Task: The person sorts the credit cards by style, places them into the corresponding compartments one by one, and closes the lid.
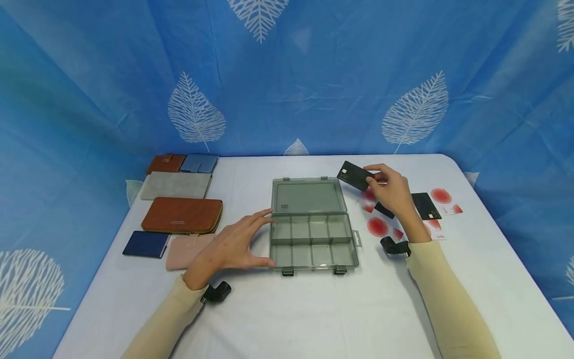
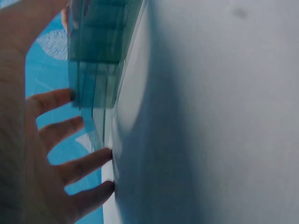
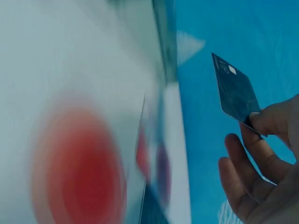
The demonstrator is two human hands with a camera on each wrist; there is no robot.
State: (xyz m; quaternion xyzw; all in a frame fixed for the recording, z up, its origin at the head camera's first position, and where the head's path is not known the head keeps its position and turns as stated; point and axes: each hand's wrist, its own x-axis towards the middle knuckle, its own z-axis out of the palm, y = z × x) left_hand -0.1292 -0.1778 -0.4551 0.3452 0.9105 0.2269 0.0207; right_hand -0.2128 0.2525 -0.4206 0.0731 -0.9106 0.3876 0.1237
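Observation:
A smoky clear plastic organiser box lies open mid-table, its lid flat behind several small compartments. My left hand rests against the box's left side, fingers spread and straight; in the left wrist view the fingers lie along the box wall. My right hand is lifted to the right of the lid and pinches a black card by one corner; the right wrist view shows that card held in the air.
Several wallets lie at the left: brown zip, grey, navy, pink, small brown, blue. More cards, black and white with red circles, lie at the right. A blue leaf-print cloth backs the white table.

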